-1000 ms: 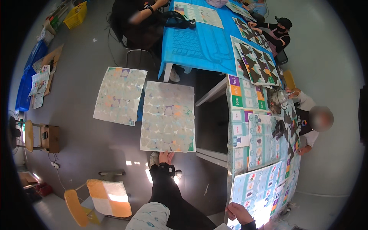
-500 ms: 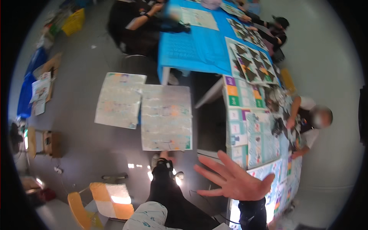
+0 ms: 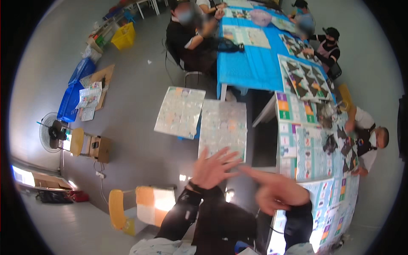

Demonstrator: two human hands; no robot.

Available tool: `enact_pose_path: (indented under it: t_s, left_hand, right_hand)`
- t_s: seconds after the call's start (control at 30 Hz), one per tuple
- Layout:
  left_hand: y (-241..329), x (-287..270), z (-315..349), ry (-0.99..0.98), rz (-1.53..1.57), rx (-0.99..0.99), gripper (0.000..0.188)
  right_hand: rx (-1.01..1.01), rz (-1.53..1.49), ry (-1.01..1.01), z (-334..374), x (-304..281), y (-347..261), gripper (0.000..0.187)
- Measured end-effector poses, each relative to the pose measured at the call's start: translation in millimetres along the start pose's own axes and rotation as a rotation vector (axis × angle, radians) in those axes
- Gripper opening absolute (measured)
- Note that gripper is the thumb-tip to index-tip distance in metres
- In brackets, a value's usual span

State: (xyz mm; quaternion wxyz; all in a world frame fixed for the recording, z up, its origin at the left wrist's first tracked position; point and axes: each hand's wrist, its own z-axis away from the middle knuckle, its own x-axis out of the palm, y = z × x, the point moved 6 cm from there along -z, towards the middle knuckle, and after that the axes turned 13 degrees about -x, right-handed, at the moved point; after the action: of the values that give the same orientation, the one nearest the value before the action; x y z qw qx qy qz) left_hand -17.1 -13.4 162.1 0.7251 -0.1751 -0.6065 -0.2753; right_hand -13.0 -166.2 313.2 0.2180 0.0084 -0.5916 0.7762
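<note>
My left hand (image 3: 214, 171) is raised in front of my lap, its fingers spread and nothing in it. In the view it overlaps the near edge of a pale printed sheet (image 3: 223, 125); I cannot tell whether it touches the sheet. To its right, my right hand (image 3: 278, 193) has the index finger stretched toward the left hand's fingers, while the others curl in, holding nothing. Whether that fingertip touches the left hand is unclear. A second pale sheet (image 3: 179, 111) lies left of the first, with a bit of blue support (image 3: 187, 137) showing beneath.
A long table runs along the right, with printed sheets (image 3: 314, 155) and dark cut-out pieces (image 3: 306, 83). Its far part has a blue cover (image 3: 244, 70). Several people sit around it. A yellow chair (image 3: 117, 208), a fan (image 3: 53, 131) and blue bins (image 3: 70, 102) stand at the left.
My left hand has come into view with fingers spread. My right hand, spread before, now has only its index finger extended. The view has shifted left, showing more of the room.
</note>
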Motion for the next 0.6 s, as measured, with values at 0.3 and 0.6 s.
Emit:
enact_pose_path:
  t_s: [0.3,0.6]
  left_hand:
    - [-61,16,22,-0.107,-0.129,-0.111,0.080]
    - [-69,25,74,0.013,-0.330,-0.136,0.076]
  right_hand:
    - [-0.295,-0.152,0.183,4,33,12,0.107]
    - [-1.324,-0.043,-0.545,144,177,-127,0.088]
